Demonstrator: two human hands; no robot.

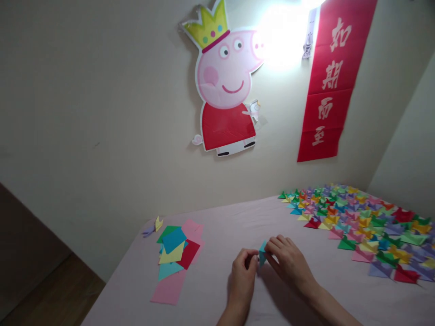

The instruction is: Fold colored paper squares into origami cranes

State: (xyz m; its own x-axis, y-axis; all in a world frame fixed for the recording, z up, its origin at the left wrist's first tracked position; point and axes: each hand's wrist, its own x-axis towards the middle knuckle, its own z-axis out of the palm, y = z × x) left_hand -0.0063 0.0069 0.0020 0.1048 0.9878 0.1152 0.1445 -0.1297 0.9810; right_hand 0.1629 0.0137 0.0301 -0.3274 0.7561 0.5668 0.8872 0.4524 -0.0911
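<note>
Head view, at the left: a yellow folded paper (pixel 158 224) and a purple folded paper (pixel 148 231) sit just beside a loose spread of coloured sheets (pixel 174 246). Next comes the left hand (pixel 243 274), thumb and forefinger nearly closed in a pinch at the left side of a small light-blue paper (pixel 263 253). On its other side, the right hand (pixel 290 262) has its fingertips closed on the paper's upper right part, the other fingers bent over. The paper stands between the two, above the cloth; its exact creases are too small to tell.

For shaping so small a piece, a light pinch seems best: one hand steadying, the other lining up edges before pressing firmly along the crease.

As for room, the worktop (pixel 217 290) drops off at its left edge, not far from the sheets, and meets the wall (pixel 112 136) at the back. Bare cloth flanks both hands; the right elbow side needs more care, since rows of folded pieces (pixel 367 233) fill the far right.
</note>
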